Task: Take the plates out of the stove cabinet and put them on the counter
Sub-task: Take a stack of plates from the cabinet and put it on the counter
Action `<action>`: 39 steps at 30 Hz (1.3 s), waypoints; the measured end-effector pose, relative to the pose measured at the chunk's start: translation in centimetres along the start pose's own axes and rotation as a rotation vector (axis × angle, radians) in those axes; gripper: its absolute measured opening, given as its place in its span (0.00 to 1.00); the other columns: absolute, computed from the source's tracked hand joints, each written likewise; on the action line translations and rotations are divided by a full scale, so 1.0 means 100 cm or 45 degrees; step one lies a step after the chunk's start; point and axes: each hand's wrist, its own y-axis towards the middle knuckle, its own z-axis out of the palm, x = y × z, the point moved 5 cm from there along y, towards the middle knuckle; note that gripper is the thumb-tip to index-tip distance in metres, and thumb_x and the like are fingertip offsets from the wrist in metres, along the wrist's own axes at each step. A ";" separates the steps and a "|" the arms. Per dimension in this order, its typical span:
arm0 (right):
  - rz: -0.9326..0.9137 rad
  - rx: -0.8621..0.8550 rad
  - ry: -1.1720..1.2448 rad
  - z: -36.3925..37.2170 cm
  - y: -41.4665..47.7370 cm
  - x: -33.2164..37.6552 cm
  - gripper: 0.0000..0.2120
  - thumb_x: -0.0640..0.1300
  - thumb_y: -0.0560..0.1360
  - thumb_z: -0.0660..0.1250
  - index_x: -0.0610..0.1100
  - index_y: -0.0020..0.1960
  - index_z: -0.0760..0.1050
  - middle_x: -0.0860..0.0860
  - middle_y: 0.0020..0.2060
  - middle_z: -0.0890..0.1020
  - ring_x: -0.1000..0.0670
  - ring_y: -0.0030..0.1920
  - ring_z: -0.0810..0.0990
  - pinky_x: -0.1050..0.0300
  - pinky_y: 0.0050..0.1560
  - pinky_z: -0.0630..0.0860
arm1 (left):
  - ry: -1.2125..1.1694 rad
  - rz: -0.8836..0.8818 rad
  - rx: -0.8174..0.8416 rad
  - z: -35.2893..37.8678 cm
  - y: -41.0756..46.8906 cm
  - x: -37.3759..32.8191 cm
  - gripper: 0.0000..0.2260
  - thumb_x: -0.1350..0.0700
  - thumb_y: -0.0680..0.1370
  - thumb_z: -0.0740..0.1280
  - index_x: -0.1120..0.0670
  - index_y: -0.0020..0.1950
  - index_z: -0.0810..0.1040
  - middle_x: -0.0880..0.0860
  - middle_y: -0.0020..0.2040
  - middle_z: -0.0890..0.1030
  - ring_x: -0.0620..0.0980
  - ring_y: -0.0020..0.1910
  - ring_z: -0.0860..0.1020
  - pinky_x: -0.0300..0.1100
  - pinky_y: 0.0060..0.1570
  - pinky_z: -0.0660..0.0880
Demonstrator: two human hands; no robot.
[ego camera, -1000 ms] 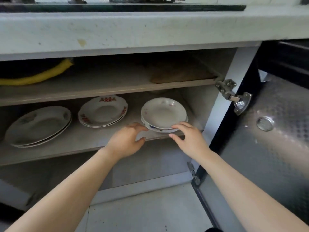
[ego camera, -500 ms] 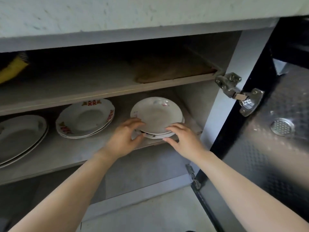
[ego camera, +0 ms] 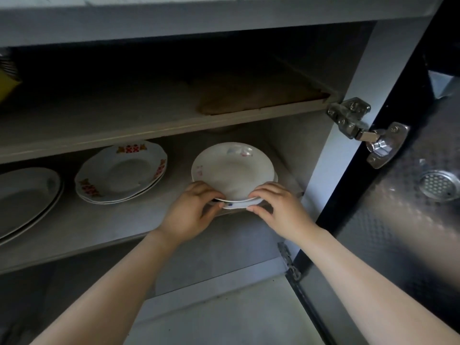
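A small stack of white plates with a faint flower print sits at the right end of the lower cabinet shelf. My left hand grips the stack's near left rim, fingers on top and thumb under. My right hand grips the near right rim the same way. The stack's front edge juts over the shelf's lip. A second stack of plates with red patterns lies in the middle of the shelf. Large plain plates lie at the far left, partly cut off.
The upper shelf hangs low over the plates and carries a brown board. The counter edge runs across the top. The open cabinet door with its metal hinge stands close at the right. A yellow object shows upper left.
Both hands have moved from near the right stack to gripping its front rim. The view has dropped and drawn closer to the cabinet.
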 end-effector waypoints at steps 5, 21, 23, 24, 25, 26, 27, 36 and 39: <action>0.006 0.019 0.069 -0.006 -0.011 0.005 0.12 0.48 0.72 0.70 0.43 0.53 0.80 0.50 0.50 0.80 0.50 0.53 0.76 0.54 0.53 0.75 | -0.005 0.002 0.013 -0.002 -0.013 -0.008 0.14 0.43 0.76 0.59 0.47 0.54 0.79 0.47 0.51 0.80 0.48 0.54 0.76 0.44 0.52 0.74; 0.672 -0.168 0.236 -0.019 0.005 -0.010 0.26 0.52 0.74 0.66 0.42 0.68 0.67 0.46 0.68 0.67 0.46 0.67 0.67 0.54 0.63 0.67 | -0.423 -0.563 -0.302 -0.023 0.010 0.012 0.20 0.57 0.76 0.66 0.57 0.67 0.70 0.55 0.66 0.71 0.54 0.65 0.69 0.38 0.60 0.63; 0.691 -0.172 0.259 -0.018 0.006 -0.012 0.22 0.51 0.74 0.67 0.42 0.64 0.70 0.46 0.63 0.71 0.46 0.61 0.72 0.58 0.55 0.69 | -0.429 -0.576 -0.256 -0.019 0.013 0.014 0.22 0.59 0.75 0.66 0.58 0.69 0.67 0.57 0.67 0.70 0.56 0.67 0.67 0.40 0.62 0.62; 0.698 -0.173 0.282 -0.017 0.006 -0.012 0.20 0.50 0.74 0.67 0.42 0.62 0.72 0.46 0.61 0.73 0.47 0.57 0.73 0.59 0.52 0.70 | -0.438 -0.586 -0.240 -0.017 0.013 0.015 0.23 0.61 0.75 0.66 0.58 0.69 0.67 0.58 0.67 0.69 0.57 0.68 0.66 0.41 0.63 0.62; 0.702 -0.168 0.302 -0.016 0.006 -0.013 0.19 0.49 0.74 0.67 0.42 0.61 0.72 0.46 0.59 0.74 0.49 0.55 0.74 0.60 0.50 0.70 | -0.454 -0.605 -0.225 -0.016 0.012 0.014 0.23 0.62 0.75 0.65 0.57 0.70 0.66 0.58 0.68 0.69 0.57 0.68 0.66 0.42 0.63 0.63; 0.702 -0.160 0.313 -0.015 0.005 -0.012 0.18 0.48 0.74 0.66 0.42 0.61 0.73 0.46 0.58 0.74 0.50 0.53 0.74 0.60 0.50 0.70 | -0.485 -0.622 -0.219 -0.014 0.011 0.013 0.23 0.63 0.75 0.64 0.57 0.70 0.66 0.58 0.68 0.69 0.57 0.67 0.67 0.42 0.62 0.63; 0.705 -0.154 0.321 -0.015 0.005 -0.012 0.17 0.47 0.74 0.66 0.42 0.61 0.73 0.47 0.58 0.74 0.51 0.51 0.74 0.61 0.49 0.69 | -0.520 -0.625 -0.226 -0.013 0.010 0.012 0.23 0.64 0.75 0.64 0.56 0.70 0.66 0.57 0.67 0.70 0.56 0.66 0.68 0.42 0.60 0.64; 0.796 -0.127 0.452 -0.011 -0.001 -0.012 0.19 0.44 0.73 0.68 0.42 0.63 0.72 0.48 0.53 0.76 0.47 0.50 0.77 0.58 0.48 0.72 | -0.669 -0.672 -0.240 -0.013 -0.010 0.014 0.23 0.56 0.69 0.63 0.47 0.65 0.69 0.51 0.60 0.77 0.52 0.58 0.76 0.51 0.57 0.75; 0.790 -0.133 0.509 -0.016 0.005 -0.009 0.17 0.42 0.73 0.68 0.44 0.61 0.73 0.52 0.48 0.75 0.50 0.49 0.76 0.58 0.48 0.72 | -0.665 -0.685 -0.264 -0.017 -0.005 0.016 0.21 0.60 0.71 0.66 0.50 0.64 0.70 0.51 0.58 0.77 0.52 0.57 0.76 0.50 0.56 0.75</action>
